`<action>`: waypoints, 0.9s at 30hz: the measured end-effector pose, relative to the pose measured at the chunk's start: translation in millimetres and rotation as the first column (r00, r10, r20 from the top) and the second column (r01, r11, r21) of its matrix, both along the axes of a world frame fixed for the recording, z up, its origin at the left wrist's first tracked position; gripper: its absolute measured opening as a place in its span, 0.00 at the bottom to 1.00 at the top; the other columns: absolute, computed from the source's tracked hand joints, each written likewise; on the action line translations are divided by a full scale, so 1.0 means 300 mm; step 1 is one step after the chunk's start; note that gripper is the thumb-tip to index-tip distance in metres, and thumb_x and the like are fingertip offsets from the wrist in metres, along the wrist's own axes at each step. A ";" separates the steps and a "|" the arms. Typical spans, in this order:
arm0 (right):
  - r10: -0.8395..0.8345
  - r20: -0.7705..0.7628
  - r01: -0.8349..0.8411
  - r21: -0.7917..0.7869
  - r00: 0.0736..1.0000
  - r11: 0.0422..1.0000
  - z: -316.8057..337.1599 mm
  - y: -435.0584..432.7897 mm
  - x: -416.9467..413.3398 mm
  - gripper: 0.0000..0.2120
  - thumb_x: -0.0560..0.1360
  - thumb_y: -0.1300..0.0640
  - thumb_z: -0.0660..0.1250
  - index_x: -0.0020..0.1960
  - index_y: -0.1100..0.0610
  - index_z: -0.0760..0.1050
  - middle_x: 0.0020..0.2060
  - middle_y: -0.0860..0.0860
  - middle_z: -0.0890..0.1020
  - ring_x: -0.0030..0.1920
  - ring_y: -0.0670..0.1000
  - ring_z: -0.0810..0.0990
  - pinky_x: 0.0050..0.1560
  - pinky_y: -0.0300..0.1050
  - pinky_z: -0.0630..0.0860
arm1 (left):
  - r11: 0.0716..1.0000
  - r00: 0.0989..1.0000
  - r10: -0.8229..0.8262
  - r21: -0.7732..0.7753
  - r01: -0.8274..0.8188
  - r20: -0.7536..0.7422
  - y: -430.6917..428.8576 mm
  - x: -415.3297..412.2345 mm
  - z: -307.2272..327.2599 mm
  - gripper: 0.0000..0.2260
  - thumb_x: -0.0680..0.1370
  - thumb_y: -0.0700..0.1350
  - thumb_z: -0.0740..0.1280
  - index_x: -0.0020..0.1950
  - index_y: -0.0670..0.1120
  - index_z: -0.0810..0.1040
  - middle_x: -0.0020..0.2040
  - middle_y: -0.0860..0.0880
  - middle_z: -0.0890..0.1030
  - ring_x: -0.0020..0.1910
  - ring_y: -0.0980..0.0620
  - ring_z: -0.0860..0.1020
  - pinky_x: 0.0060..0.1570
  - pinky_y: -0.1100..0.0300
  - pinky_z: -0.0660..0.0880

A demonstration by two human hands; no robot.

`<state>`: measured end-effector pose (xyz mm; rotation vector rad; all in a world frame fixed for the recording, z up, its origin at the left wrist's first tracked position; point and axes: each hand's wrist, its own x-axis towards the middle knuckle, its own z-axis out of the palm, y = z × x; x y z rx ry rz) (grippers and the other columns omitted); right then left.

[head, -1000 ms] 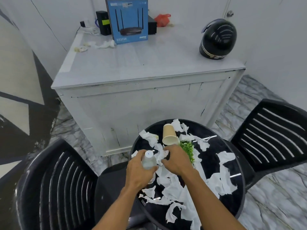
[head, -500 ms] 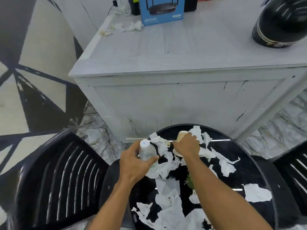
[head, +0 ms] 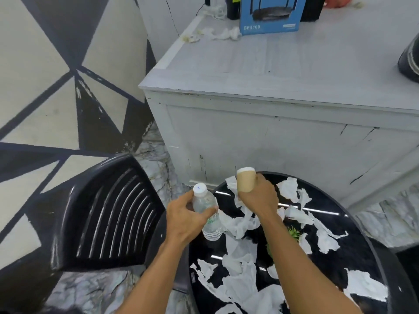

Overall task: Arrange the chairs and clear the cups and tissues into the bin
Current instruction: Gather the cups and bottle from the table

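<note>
My left hand (head: 184,219) grips a clear plastic water bottle (head: 205,207) with a white cap, held over the left rim of the round black table (head: 371,257). My right hand (head: 260,198) holds a brown paper cup (head: 245,179) lifted off the table, with a strip of white tissue (head: 243,219) hanging from the same hand. Several torn white tissues (head: 240,277) lie scattered over the tabletop. A small green plant (head: 294,232) shows beside my right forearm. A black slatted chair (head: 106,214) stands to the left of the table.
A white cabinet (head: 260,137) stands right behind the table. On it are a blue router box (head: 269,14), crumpled tissues (head: 223,34) and a black helmet (head: 409,60) at the right edge. A black and cream patterned wall (head: 56,75) is on the left. The floor is marble.
My right hand has closed on the paper cup and lifted it off the table together with some tissue. The view has swung left and downward. The left hand keeps the bottle.
</note>
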<state>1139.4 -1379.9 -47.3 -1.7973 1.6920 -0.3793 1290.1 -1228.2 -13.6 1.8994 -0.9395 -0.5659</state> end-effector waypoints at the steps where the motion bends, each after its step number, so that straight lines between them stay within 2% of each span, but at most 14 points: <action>1: 0.031 0.070 -0.029 -0.035 0.997 0.999 0.032 0.049 0.021 0.22 0.63 0.47 0.73 0.54 0.51 0.71 0.45 0.49 0.79 0.43 0.53 0.79 0.42 0.51 0.79 | 1.000 1.000 0.022 -0.019 -0.022 -0.002 0.026 0.015 0.018 0.17 0.64 0.49 0.82 0.50 0.52 0.85 0.41 0.61 0.85 0.40 0.62 0.83 0.45 0.58 0.82; 4: 0.144 0.194 -0.130 -0.083 0.970 0.988 0.131 0.223 0.107 0.19 0.64 0.51 0.73 0.52 0.46 0.71 0.42 0.43 0.77 0.41 0.48 0.78 0.40 0.48 0.77 | 0.994 0.996 0.084 -0.072 -0.083 0.018 0.126 0.078 0.062 0.15 0.63 0.51 0.83 0.46 0.54 0.83 0.40 0.62 0.84 0.40 0.61 0.82 0.43 0.59 0.81; 7: 0.241 0.262 -0.219 -0.109 0.935 0.970 0.191 0.378 0.216 0.19 0.63 0.52 0.72 0.50 0.44 0.70 0.41 0.41 0.78 0.41 0.45 0.78 0.40 0.47 0.77 | 0.984 0.990 0.131 -0.125 -0.125 0.041 0.262 0.168 0.109 0.17 0.62 0.53 0.82 0.48 0.56 0.83 0.41 0.62 0.84 0.41 0.61 0.82 0.44 0.56 0.82; 10: 0.341 0.261 -0.309 -0.159 0.903 0.938 0.258 0.536 0.333 0.19 0.63 0.53 0.73 0.48 0.43 0.67 0.39 0.39 0.75 0.41 0.45 0.76 0.42 0.46 0.75 | 0.966 0.977 0.204 -0.177 -0.191 0.061 0.434 0.277 0.156 0.18 0.62 0.54 0.81 0.48 0.56 0.82 0.42 0.61 0.84 0.43 0.60 0.82 0.43 0.55 0.82; 15: 0.506 0.262 -0.466 -0.202 0.822 0.861 0.314 0.832 0.572 0.24 0.63 0.50 0.73 0.54 0.38 0.67 0.46 0.39 0.76 0.44 0.43 0.76 0.43 0.45 0.76 | 0.921 0.931 0.359 -0.191 -0.341 0.067 0.774 0.478 0.188 0.24 0.59 0.56 0.81 0.54 0.57 0.81 0.44 0.62 0.83 0.45 0.62 0.81 0.47 0.56 0.81; 20: 0.667 0.258 -0.631 -0.219 0.699 0.745 0.305 1.144 0.839 0.23 0.63 0.49 0.73 0.52 0.37 0.66 0.44 0.39 0.76 0.43 0.41 0.75 0.42 0.44 0.75 | 0.843 0.840 0.529 -0.189 -0.504 0.116 1.141 0.660 0.208 0.24 0.59 0.56 0.82 0.52 0.60 0.80 0.44 0.63 0.83 0.44 0.62 0.80 0.45 0.57 0.81; 24: 0.780 0.227 -0.761 -0.182 0.583 0.623 0.263 1.365 1.036 0.29 0.62 0.45 0.74 0.61 0.40 0.69 0.49 0.40 0.77 0.46 0.45 0.77 0.46 0.48 0.78 | 0.742 0.735 0.669 -0.150 -0.653 0.109 1.418 0.776 0.177 0.25 0.59 0.57 0.82 0.53 0.60 0.81 0.43 0.63 0.83 0.44 0.63 0.81 0.45 0.59 0.81; 27: 0.838 0.221 -0.830 -0.157 0.499 0.536 0.234 1.517 1.174 0.31 0.62 0.46 0.75 0.63 0.44 0.70 0.49 0.43 0.77 0.47 0.47 0.76 0.46 0.48 0.77 | 0.642 0.637 0.766 -0.115 -0.758 0.084 1.597 0.847 0.146 0.23 0.59 0.54 0.83 0.50 0.62 0.79 0.43 0.64 0.82 0.44 0.66 0.80 0.45 0.65 0.78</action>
